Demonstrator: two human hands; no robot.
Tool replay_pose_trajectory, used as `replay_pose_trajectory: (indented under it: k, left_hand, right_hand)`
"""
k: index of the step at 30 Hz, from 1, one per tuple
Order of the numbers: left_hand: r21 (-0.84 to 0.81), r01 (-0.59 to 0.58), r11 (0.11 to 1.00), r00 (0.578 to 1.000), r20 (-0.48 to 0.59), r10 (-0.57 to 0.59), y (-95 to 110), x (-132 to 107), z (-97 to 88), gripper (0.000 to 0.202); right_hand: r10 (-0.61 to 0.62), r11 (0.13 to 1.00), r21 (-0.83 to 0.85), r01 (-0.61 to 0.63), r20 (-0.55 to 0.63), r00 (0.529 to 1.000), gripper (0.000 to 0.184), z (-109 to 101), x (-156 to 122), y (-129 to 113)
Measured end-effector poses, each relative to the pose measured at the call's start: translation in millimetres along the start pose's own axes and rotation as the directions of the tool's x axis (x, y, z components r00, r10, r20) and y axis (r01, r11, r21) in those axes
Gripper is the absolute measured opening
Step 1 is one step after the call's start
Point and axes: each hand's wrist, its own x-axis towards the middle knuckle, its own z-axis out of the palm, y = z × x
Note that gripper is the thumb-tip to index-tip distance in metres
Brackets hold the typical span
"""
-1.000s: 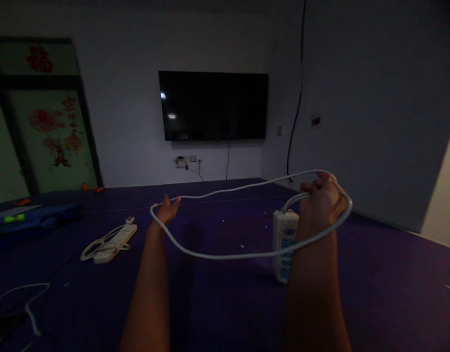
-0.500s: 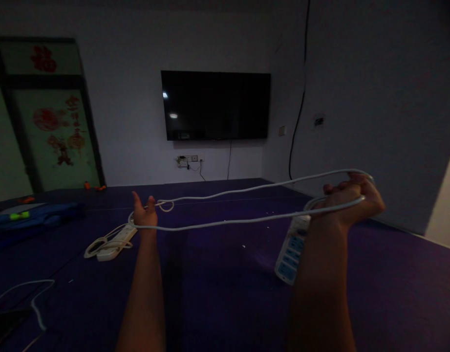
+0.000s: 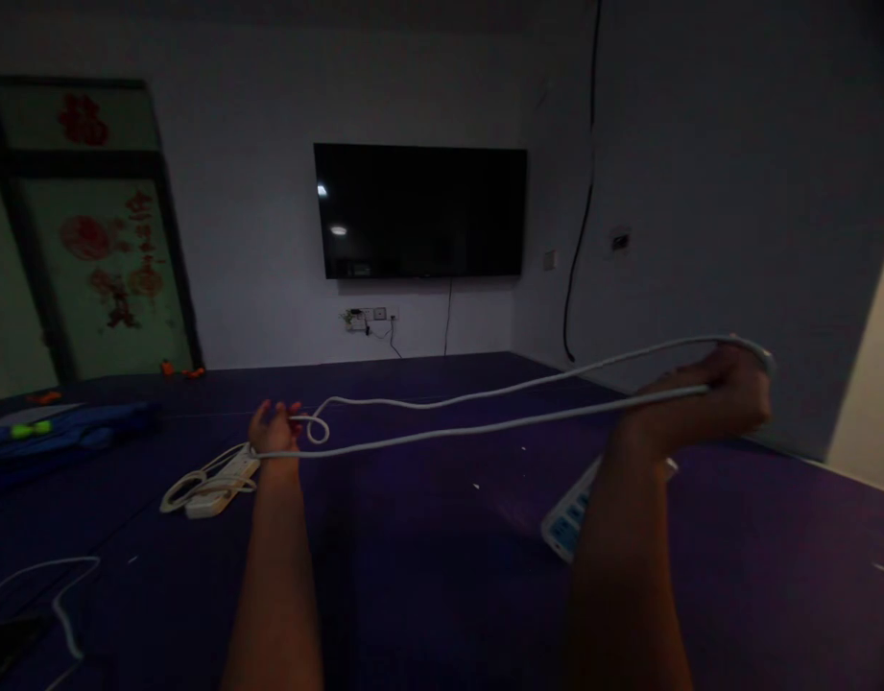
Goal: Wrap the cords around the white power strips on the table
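A white power cable (image 3: 442, 434) stretches in two long strands between my hands above the dark purple surface. On the left, my left hand (image 3: 274, 429) has its fingers curled around the cable, and a small loop hangs beside its fingertips. My right hand (image 3: 740, 384) is closed on the other end of the loop, with a strand passing over its back. Below my right forearm, partly covered by it, lies a white power strip with blue sockets (image 3: 567, 523). Near my left wrist rests another white power strip (image 3: 218, 491) with its cord coiled on top.
A blue cloth item (image 3: 88, 427) with a bright green object (image 3: 31, 429) lies at far left. Small orange objects (image 3: 193, 372) sit by the door. A white cord (image 3: 63, 614) is at lower left. A television (image 3: 419, 211) hangs on the back wall.
My right hand has moved a little right and turned over, drawing the cable with it. My left hand's fingers have curled in from a spread pose. The blue-socketed strip has tilted more sideways.
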Motion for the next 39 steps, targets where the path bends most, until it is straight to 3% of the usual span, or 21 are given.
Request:
replay_pose_trajectory:
  k: [2,3,5,7,10,13,19,24,26,29,32,35,37,39]
  left_hand:
    - [-0.029,-0.019,0.999,0.999,0.035,0.021,12.6,-1.4,-3.1,0.065]
    - [-0.031,-0.04,0.999,0.995,0.095,0.043,19.0,-2.7,-4.8,0.071]
    - [0.001,-0.109,0.994,0.949,0.298,0.104,31.6,-6.4,-7.5,0.078]
    - [0.072,-0.182,0.981,0.864,0.488,0.124,44.1,-12.1,-7.5,0.071]
    - [0.201,-0.262,0.944,0.784,0.615,0.087,61.8,-24.9,-1.4,0.056]
    - [0.242,-0.305,0.921,0.745,0.663,0.072,77.0,-41.3,9.0,0.047]
    - [-0.078,-0.324,0.943,0.776,0.549,0.312,97.9,-65.8,24.5,0.057]
    - [-0.359,-0.378,0.853,0.839,0.257,0.48,110.1,-75.2,30.0,0.049]
    - [-0.41,-0.395,0.822,0.848,0.182,0.498,113.5,-77.1,32.1,0.041]
    - [-0.453,-0.399,0.798,0.846,0.155,0.511,115.5,-79.5,37.8,0.034]
    - [-0.467,-0.388,0.795,0.842,0.172,0.512,112.3,-84.8,49.2,0.03]
    - [-0.453,-0.394,0.8,0.834,0.19,0.519,104.6,-95.2,65.2,0.026]
    - [-0.401,-0.427,0.81,0.828,0.186,0.528,98.4,-102.9,75.8,0.022]
    - [-0.352,-0.454,0.819,0.824,0.185,0.536,93.0,-108.7,84.1,0.02]
  right_hand:
    - [-0.051,0.989,-0.142,0.037,-0.099,0.994,0.026,3.2,-0.7,1.3]
    - [-0.062,0.984,-0.17,0.048,-0.083,0.995,0.026,4.9,-0.8,2.3]
    - [-0.084,0.982,-0.163,0.093,0.065,0.994,0.029,7.7,-0.6,5.5]
    - [-0.084,0.982,-0.154,0.114,0.186,0.979,0.032,9.5,-0.2,8.9]
    - [-0.086,0.973,-0.177,0.148,0.319,0.944,0.033,12.7,-2.1,11.0]
    - [-0.155,0.947,-0.182,0.265,0.465,0.872,0.031,20.3,-9.7,9.2]
    - [-0.196,0.868,-0.183,0.461,0.726,0.659,0.026,46.2,-39.9,1.9]
    - [-0.213,0.873,-0.022,0.487,0.882,0.42,0.025,64.9,-71.2,-14.2]
    - [-0.257,0.896,0.095,0.433,0.907,0.335,0.021,69.2,-82.5,-25.3]
    - [-0.35,0.922,0.284,0.263,0.903,0.251,0.011,70.4,-96.7,-44.3]
    - [-0.442,0.895,0.443,0.04,0.873,0.207,0.03,66.0,-107.4,-61.6]
    - [-0.454,0.877,0.464,-0.122,0.885,0.104,0.047,60.2,-115.9,-74.3]
    - [-0.472,0.866,0.463,-0.191,0.882,-0.001,0.047,58.8,-121.6,-79.5]
    - [-0.503,0.846,0.48,-0.232,0.863,-0.052,0.044,60.4,-127.3,-81.8]
